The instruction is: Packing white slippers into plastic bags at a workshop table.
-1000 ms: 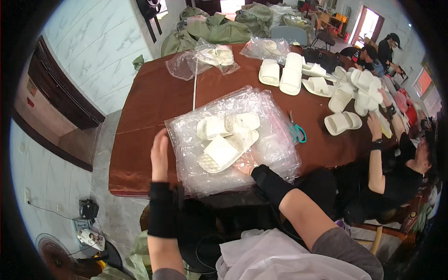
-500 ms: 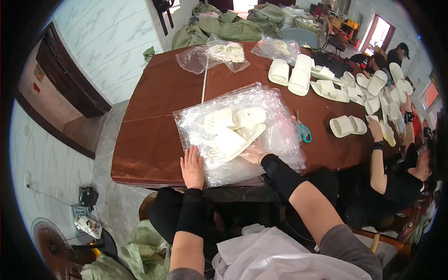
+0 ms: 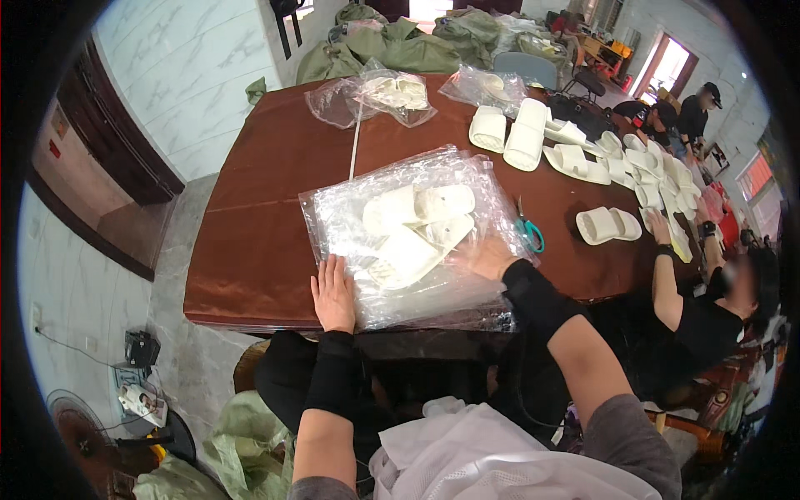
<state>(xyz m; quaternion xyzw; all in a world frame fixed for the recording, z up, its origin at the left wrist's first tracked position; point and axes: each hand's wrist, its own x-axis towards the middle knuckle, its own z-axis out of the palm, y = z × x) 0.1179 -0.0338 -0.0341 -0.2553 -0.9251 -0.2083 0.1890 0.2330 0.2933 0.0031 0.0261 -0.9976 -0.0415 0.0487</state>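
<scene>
A pair of cream slippers (image 3: 410, 260) lies on a stack of clear plastic bags (image 3: 333, 218) in front of me. One slipper lies level behind, and the nearer one is tilted. My left hand (image 3: 335, 293) rests flat, fingers stretched out, on the near left edge of the bags. To the right of the nearer slipper, my right hand (image 3: 487, 257) lies over the plastic; its fingers point left, are somewhat blurred and appear stretched out with nothing held. Teal-handled scissors (image 3: 531, 233) lie by the right edge of the stack. Black bands cover both my wrists.
Bagged slippers (image 3: 396, 92) lie at the far side of the brown-covered table (image 3: 258, 208). Many loose cream slippers (image 3: 575, 162) spread along the right. A co-worker's hand (image 3: 658, 229) reaches among them. Green sacks (image 3: 400, 46) are heaped beyond; a fan (image 3: 79, 433) stands lower left.
My right hand has moved right, away from the nearer slipper's edge. My left hand stays on the bags' edge. The view has shifted slightly.
</scene>
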